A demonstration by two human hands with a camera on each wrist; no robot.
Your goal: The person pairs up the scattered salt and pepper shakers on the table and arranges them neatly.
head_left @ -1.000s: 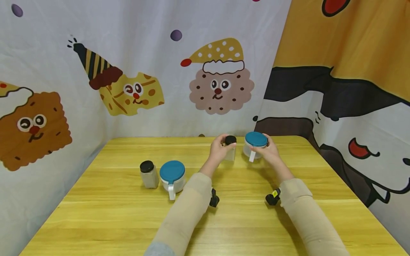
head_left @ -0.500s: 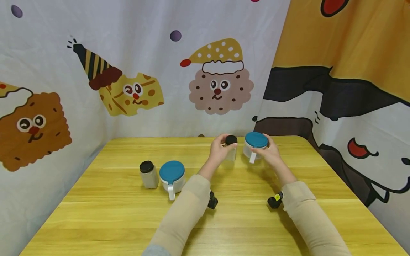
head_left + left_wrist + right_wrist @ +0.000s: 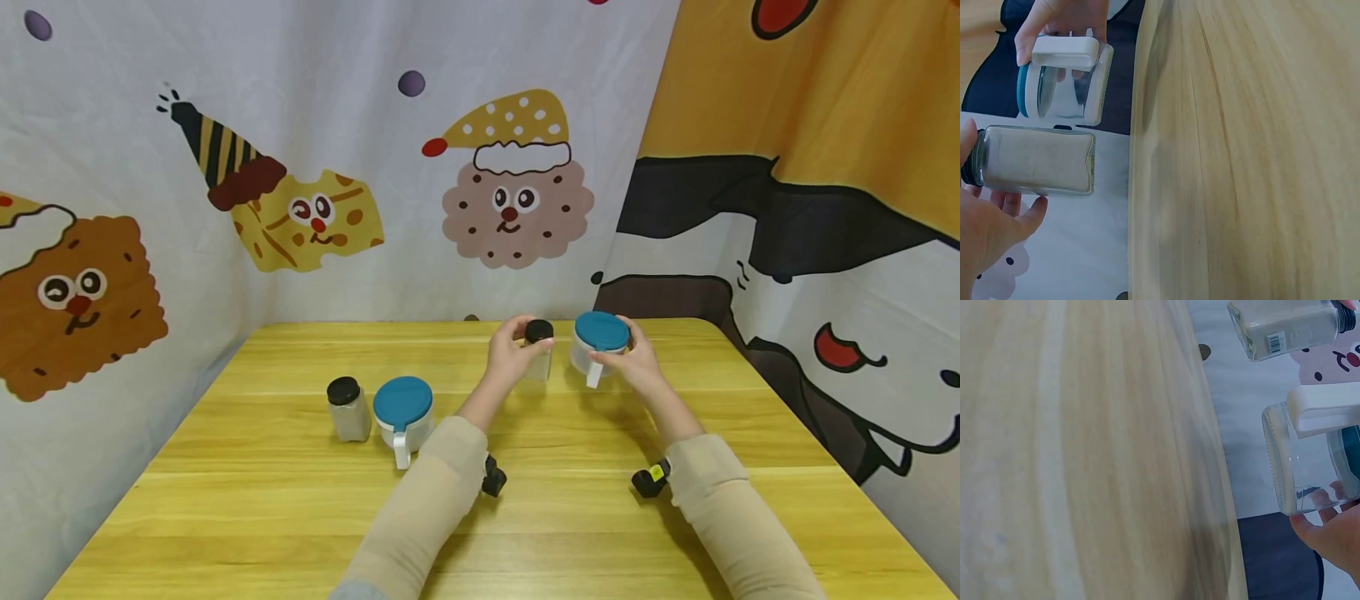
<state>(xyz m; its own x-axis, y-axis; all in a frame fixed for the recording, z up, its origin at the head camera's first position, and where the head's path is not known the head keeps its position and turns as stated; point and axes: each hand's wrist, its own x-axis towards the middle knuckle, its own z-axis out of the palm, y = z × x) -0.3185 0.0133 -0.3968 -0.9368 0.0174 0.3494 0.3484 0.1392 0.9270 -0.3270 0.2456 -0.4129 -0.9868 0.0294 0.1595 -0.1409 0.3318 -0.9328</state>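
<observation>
Toward the back of the table, my left hand point(image 3: 508, 352) grips a square glass jar point(image 3: 1041, 159) by its black lid. The pale contents of this jar show through its sides in the left wrist view. My right hand point(image 3: 637, 360) holds a clear glass pot point(image 3: 1310, 469) with a blue lid and a white handle point(image 3: 1065, 52), fingers around its side. Both vessels are upright, side by side with a small gap. The wrist views show them raised off the wooden table point(image 3: 555, 533).
On the left of the table stand a similar black-lidded jar point(image 3: 350, 415) and a second blue-lidded pot point(image 3: 403, 403), its handle toward me. A curtain point(image 3: 337, 300) with cartoon prints hangs behind the table's far edge.
The right hand has come slightly toward me with the pot. The left hand and its jar have shifted only a little, also nearer. The jar and pot on the left stay put.
</observation>
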